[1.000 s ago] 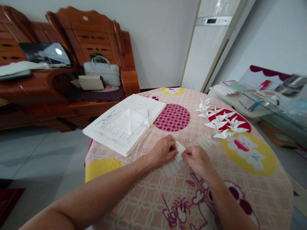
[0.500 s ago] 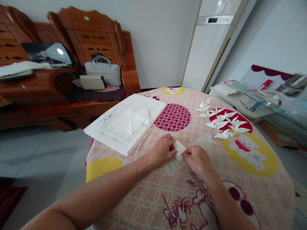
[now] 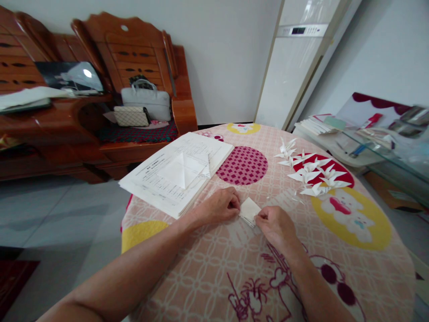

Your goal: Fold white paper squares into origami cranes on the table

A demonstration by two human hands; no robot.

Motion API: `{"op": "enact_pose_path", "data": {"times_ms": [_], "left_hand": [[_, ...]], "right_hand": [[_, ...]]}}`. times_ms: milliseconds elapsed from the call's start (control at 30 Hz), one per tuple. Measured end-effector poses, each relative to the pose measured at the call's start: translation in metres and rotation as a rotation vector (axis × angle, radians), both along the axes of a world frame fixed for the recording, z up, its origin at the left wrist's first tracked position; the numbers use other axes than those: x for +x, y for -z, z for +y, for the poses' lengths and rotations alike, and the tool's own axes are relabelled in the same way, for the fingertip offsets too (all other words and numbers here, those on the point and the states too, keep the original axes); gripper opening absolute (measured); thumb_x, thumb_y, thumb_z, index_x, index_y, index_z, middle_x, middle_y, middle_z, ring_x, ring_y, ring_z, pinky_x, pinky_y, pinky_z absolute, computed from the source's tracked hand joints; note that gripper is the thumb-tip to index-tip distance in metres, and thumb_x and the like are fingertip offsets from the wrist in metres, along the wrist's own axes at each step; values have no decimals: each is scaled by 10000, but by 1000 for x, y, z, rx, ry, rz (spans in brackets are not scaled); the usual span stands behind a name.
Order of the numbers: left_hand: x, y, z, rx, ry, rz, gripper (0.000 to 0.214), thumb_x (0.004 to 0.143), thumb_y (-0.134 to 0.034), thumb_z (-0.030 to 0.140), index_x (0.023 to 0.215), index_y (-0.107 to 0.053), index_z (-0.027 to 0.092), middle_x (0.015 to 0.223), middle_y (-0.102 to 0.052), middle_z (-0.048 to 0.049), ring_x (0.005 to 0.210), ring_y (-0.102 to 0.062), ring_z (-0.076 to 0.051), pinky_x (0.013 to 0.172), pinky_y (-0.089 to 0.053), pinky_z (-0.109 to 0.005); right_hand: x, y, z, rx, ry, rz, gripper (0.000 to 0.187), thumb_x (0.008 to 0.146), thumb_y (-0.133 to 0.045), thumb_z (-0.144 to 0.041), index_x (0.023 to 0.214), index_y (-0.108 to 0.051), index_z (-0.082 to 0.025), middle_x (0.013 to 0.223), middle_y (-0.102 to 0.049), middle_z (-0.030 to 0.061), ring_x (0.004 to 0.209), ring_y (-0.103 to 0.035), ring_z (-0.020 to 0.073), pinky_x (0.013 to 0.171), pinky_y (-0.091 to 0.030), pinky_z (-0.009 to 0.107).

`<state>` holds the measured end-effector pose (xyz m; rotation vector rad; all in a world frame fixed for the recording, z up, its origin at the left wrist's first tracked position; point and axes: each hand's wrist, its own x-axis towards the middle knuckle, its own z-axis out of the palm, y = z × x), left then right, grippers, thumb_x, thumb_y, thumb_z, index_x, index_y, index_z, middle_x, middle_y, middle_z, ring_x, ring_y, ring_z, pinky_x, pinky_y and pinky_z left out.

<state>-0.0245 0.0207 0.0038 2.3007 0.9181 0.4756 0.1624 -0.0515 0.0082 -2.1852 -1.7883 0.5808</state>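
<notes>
- White folded paper (image 3: 250,209), small and flat, lies on the round, cloth-covered worktop (image 3: 201,273), between the two hands
- Right hand (image 3: 276,224) pinches the paper's right corner between thumb and fingertips
- Left hand (image 3: 223,205) rests with curled fingers at the paper's left corner; whether it grips that corner or only lies against it, I cannot tell
- Beyond the left forearm sits a stack of printed sheets (image 3: 152,192), with a larger creased white sheet (image 3: 182,170) on top
- Folded paper cranes (image 3: 310,174) cluster toward the far right of the worktop, partly over a red circle in the cloth
- Past the worktop, a wooden chair (image 3: 142,51) holds a grey handbag (image 3: 152,103) and a smaller quilted bag (image 3: 130,116)
</notes>
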Motion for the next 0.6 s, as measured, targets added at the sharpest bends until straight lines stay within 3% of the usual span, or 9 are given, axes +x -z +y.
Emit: {"op": "enact_pose_path", "data": {"times_ms": [367, 600], "left_hand": [[4, 4, -2, 38, -33, 62, 83, 764, -615, 164, 720, -683, 146, 924, -626, -35, 805, -580, -134, 719, -439, -219], [10, 4, -6, 70, -110, 127, 87, 728, -609, 132, 655, -657, 134, 877, -621, -42, 784, -574, -140, 702, -429, -235]], "right_hand": [[-3, -6, -1, -68, 26, -25, 215, 785, -546, -265, 747, -739, -178, 726, -720, 83, 697, -636, 191, 564, -328, 254], [-5, -6, -1, -74, 27, -38, 211, 783, -540, -253, 755, -736, -179, 754, -728, 89, 723, -645, 202, 587, -341, 261]]}}
